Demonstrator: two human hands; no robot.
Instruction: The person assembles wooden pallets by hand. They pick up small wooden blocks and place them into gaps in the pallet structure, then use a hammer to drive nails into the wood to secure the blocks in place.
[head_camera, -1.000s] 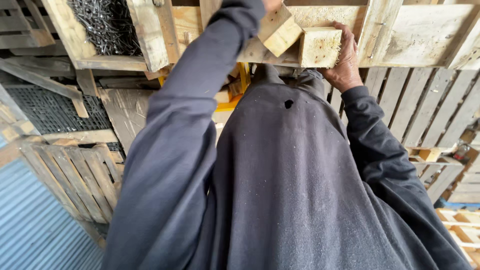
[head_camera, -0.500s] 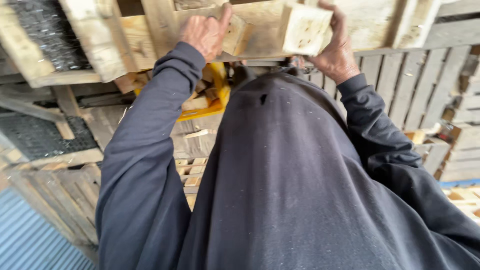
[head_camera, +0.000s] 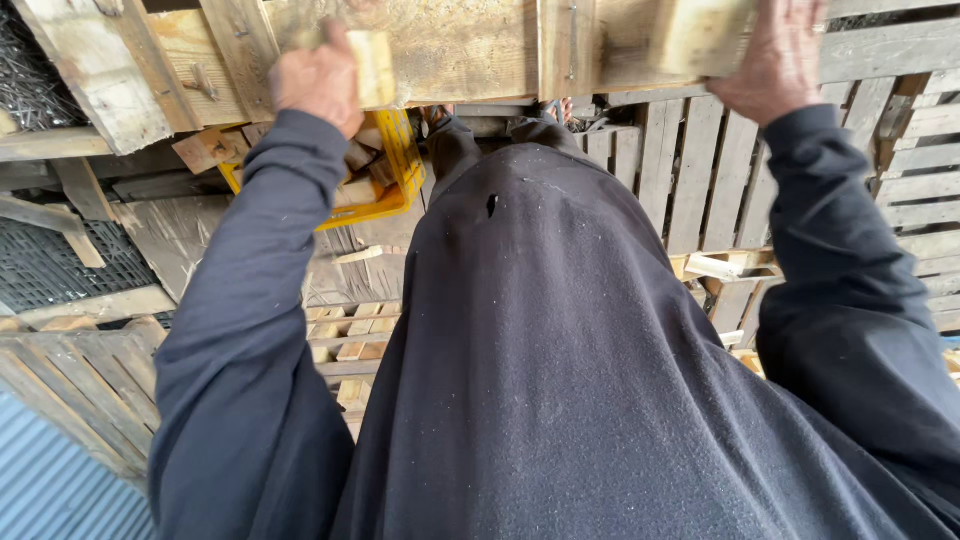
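Hands grip a wooden pallet (head_camera: 450, 45) raised at chest height — left hand (head_camera: 318, 85) closed around one block, right hand (head_camera: 775, 65) clasping another — and it could slip onto the yellow crate (head_camera: 395, 165) below if either grasp loosens.

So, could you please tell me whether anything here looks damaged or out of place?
Yes: the dark jumper has a small hole high on the chest. Also, the yellow crate below the left hand sits tilted, with wood offcuts piled loosely in it.
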